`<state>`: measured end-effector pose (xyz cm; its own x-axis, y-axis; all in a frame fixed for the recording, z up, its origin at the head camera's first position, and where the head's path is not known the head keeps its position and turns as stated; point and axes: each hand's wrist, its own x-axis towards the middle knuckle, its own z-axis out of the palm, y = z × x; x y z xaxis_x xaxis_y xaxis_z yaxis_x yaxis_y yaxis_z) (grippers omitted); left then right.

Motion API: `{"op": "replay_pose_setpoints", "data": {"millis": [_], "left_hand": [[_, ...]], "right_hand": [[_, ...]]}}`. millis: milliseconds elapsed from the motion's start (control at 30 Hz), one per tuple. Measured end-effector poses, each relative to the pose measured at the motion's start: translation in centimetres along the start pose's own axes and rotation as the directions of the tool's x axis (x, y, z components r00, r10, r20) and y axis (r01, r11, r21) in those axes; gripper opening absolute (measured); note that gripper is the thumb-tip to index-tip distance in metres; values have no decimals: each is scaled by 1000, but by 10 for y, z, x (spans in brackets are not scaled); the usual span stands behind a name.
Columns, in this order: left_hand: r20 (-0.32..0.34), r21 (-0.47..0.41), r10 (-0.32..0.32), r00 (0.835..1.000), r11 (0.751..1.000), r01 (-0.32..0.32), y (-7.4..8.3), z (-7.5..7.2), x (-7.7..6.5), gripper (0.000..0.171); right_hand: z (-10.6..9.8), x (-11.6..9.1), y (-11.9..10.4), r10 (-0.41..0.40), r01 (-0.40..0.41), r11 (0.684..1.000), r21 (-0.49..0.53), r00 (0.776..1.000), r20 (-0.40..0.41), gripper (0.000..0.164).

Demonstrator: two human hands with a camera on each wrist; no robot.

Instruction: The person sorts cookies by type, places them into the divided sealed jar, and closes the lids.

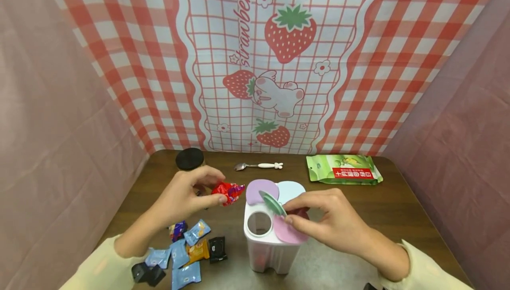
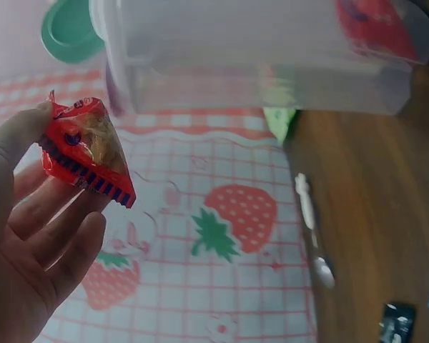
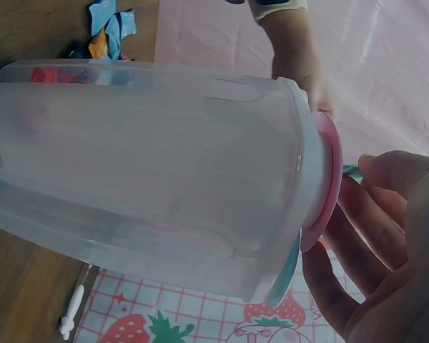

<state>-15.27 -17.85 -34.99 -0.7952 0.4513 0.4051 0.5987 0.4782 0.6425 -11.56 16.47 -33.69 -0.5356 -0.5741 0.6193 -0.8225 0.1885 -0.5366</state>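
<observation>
My left hand pinches a red-wrapped snack packet between thumb and fingers, left of a translucent four-lidded container. In the left wrist view the snack packet has a see-through window with brown food inside. My right hand pinches the green lid, tilted up off the round opening at the container's front left. Purple, pale blue and pink lids cover the other corners. Red packaging shows through the wall near the container's bottom.
Several small packets, blue, orange and black, lie at the front left of the table. Behind stand a black-lidded jar, a spoon with a white handle and a green packet. Cloth walls surround the table.
</observation>
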Motion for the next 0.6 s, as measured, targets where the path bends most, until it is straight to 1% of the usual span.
{"op": "replay_pose_setpoints", "data": {"millis": [100, 200, 367, 467, 600], "left_hand": [[-9, -16, 51, 999, 999, -51, 11, -2, 0, 32], [-3, -61, 96, 995, 993, -96, 21, -1, 0, 30], [16, -125, 165, 986, 979, -161, 35, 8, -1, 31], [33, -140, 178, 983, 975, -172, 41, 14, -2, 32], [60, -147, 159, 986, 978, -148, 46, 21, -1, 30]], "right_hand": [[0, 0, 0, -3, 3, 1000, 2, 1000, -2, 23], [0, -1, 1, -4, 4, 1000, -2, 1000, -3, 23], [0, -1, 1, -3, 3, 1000, -6, 1000, -7, 23], [0, -1, 1, -2, 2, 1000, -1, 1000, -9, 23], [0, -1, 1, -1, 1, 1000, 0, 1000, -10, 23]]}}
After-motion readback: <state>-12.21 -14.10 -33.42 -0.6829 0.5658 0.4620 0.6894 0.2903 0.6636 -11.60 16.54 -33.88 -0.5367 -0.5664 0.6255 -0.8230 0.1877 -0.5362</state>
